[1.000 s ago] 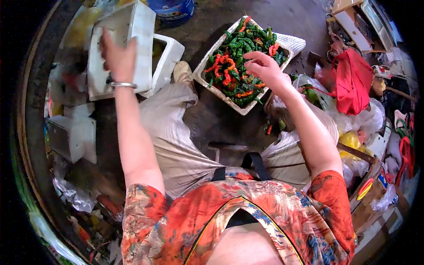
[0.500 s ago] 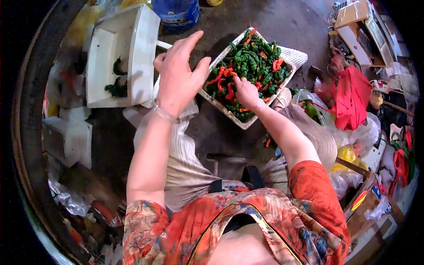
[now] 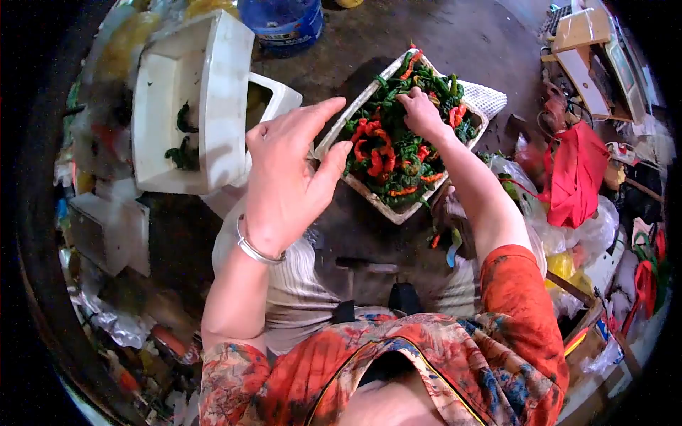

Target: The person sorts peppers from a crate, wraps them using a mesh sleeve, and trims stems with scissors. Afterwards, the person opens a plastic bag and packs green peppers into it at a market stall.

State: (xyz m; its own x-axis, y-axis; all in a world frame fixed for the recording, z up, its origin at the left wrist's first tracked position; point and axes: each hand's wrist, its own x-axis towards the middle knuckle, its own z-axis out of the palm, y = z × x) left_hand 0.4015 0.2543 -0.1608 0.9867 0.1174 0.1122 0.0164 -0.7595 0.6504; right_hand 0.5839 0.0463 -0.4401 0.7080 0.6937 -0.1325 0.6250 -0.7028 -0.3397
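A white foam box point(image 3: 399, 215) stands on the floor, heaped with dark green and red wrinkled peppers point(image 3: 376, 150). Over the upper part of the heap, my right hand point(image 3: 420, 112) has its fingertips down among green peppers, pinched together; what is between them is too small to make out. My left hand point(image 3: 293, 170), with a bracelet on the wrist, hovers left of that box, fingers apart and empty. A second white foam box point(image 3: 227, 99) lies further left, with a few green peppers point(image 3: 183, 154) inside.
Beyond the left box stands a blue bucket point(image 3: 280, 25). A red bag point(image 3: 575, 174) and plastic bags point(image 3: 600, 224) lie at the right, below a wooden cabinet point(image 3: 582, 78). A white foam piece point(image 3: 273, 99) sits behind my left hand.
My left hand has come from over the left foam box to beside the pepper box, its fingers spread. The right hand dipped into the peppers and then shifted toward the far side of the heap.
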